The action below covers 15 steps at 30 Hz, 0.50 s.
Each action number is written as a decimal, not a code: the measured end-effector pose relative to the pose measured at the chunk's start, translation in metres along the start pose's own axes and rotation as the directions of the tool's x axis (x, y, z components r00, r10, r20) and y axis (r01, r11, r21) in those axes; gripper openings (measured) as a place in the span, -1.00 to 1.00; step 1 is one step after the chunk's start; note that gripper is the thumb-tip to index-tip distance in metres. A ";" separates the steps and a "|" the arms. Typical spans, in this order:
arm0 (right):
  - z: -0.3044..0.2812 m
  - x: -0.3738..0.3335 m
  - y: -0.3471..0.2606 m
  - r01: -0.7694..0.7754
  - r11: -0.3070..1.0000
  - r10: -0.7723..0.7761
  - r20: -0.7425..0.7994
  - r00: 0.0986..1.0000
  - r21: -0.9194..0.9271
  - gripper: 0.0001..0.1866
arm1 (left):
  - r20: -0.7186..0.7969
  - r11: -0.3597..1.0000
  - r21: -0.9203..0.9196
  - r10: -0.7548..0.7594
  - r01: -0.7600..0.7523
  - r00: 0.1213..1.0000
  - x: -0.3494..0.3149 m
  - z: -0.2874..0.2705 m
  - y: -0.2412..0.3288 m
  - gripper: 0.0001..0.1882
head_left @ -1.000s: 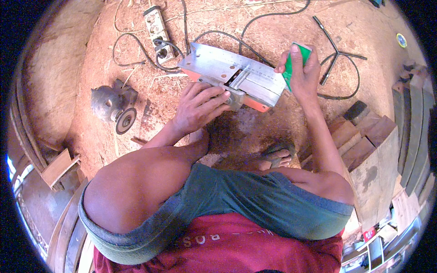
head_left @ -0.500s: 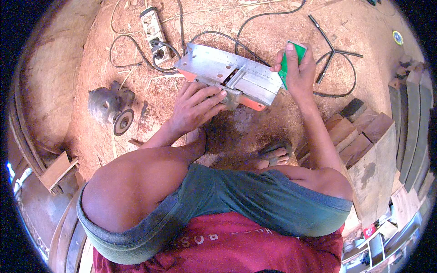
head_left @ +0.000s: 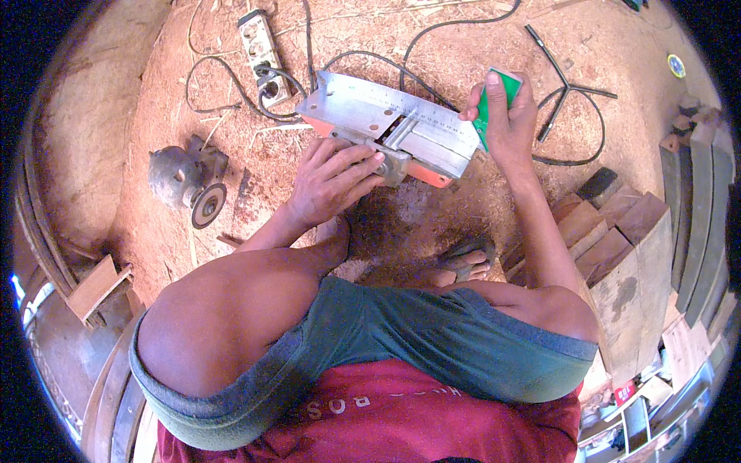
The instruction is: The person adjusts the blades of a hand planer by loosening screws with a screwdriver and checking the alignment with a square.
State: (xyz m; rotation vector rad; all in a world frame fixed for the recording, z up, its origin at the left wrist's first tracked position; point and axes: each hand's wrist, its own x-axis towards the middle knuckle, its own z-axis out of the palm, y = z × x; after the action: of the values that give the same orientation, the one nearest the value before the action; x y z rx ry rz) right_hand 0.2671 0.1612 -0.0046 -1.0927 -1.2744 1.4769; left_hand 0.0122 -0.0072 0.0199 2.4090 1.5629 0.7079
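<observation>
An electric planer with an orange body lies sole up before me, its silver base plates and the dark slot between them showing. My left hand is closed on its near side, fingers over the edge by a round grey part. My right hand grips the green handle of a try square, thumb on top. The marked steel blade of the square runs along the far side of the planer's sole, toward the upper left. Whether the blade touches the plates along its whole length, I cannot tell.
An angle grinder rests on the ground to the left. Beyond the planer lie a power strip with plugs and black cords. At the far right is a three-armed wrench; nearer, stacked wooden blocks. Wood shavings cover the ground.
</observation>
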 end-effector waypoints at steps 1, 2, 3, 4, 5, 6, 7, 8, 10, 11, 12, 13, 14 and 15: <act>-0.002 -0.001 -0.001 -0.011 1.000 0.011 0.015 1.000 -0.018 -0.70 | -0.006 1.000 -0.005 0.009 -0.009 1.000 0.001 0.001 0.000 -0.57; -0.003 -0.001 -0.001 -0.021 0.999 0.022 0.029 0.999 -0.036 -0.71 | -0.012 1.000 -0.011 0.018 -0.018 1.000 0.001 0.001 -0.001 -0.57; -0.003 -0.001 0.000 -0.022 0.999 0.023 0.030 0.999 -0.035 -0.71 | -0.011 1.000 -0.010 0.017 -0.017 1.000 0.001 0.001 -0.001 -0.57; -0.004 -0.001 0.000 -0.025 0.999 0.026 0.034 0.999 -0.031 -0.71 | -0.007 1.000 -0.014 0.016 -0.016 1.000 0.000 0.001 -0.001 -0.57; -0.004 -0.001 0.001 -0.028 0.999 0.029 0.037 0.999 -0.027 -0.71 | -0.003 1.000 -0.018 0.015 -0.015 1.000 0.000 0.001 -0.001 -0.57; -0.003 0.000 0.001 -0.029 0.999 0.030 0.037 0.999 -0.027 -0.71 | -0.002 1.000 -0.017 0.014 -0.014 1.000 -0.001 0.001 -0.002 -0.57; -0.001 0.000 0.002 0.000 1.000 0.001 0.021 1.000 -0.024 -0.71 | -0.003 1.000 -0.012 0.020 -0.020 1.000 -0.002 0.002 -0.002 -0.57; -0.001 0.001 0.002 0.028 0.999 -0.028 0.006 1.000 -0.022 -0.71 | -0.004 1.000 -0.006 0.026 -0.026 1.000 -0.002 0.002 -0.003 -0.57; -0.003 0.000 0.002 -0.005 1.000 0.006 0.023 1.000 -0.027 -0.71 | 0.001 1.000 -0.006 0.023 -0.023 1.000 -0.002 0.001 -0.002 -0.57; -0.004 0.000 0.002 -0.038 0.999 0.040 0.040 0.998 -0.032 -0.71 | 0.006 1.000 -0.005 0.020 -0.020 1.000 -0.002 0.000 -0.002 -0.57; -0.004 0.000 0.002 -0.039 0.999 0.040 0.039 0.998 -0.033 -0.71 | 0.006 1.000 -0.006 0.021 -0.021 1.000 -0.001 0.000 -0.001 -0.57; -0.004 0.000 0.003 -0.042 0.999 0.043 0.036 0.998 -0.028 -0.71 | 0.003 1.000 -0.004 0.018 -0.018 1.000 -0.001 0.000 -0.001 -0.58; -0.004 0.000 0.003 -0.046 0.999 0.047 0.033 0.998 -0.023 -0.71 | 0.000 1.000 -0.002 0.016 -0.016 1.000 -0.001 0.000 0.000 -0.58; -0.005 0.000 0.003 -0.045 0.999 0.046 0.031 0.998 -0.024 -0.71 | -0.001 1.000 -0.003 0.019 -0.019 1.000 0.000 0.000 -0.001 -0.58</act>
State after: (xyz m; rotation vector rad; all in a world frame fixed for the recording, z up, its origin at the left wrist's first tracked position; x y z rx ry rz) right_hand 0.2722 0.1621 -0.0082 -1.1243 -1.2994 1.5218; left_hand 0.0119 -0.0068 0.0193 2.4244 1.5404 0.7139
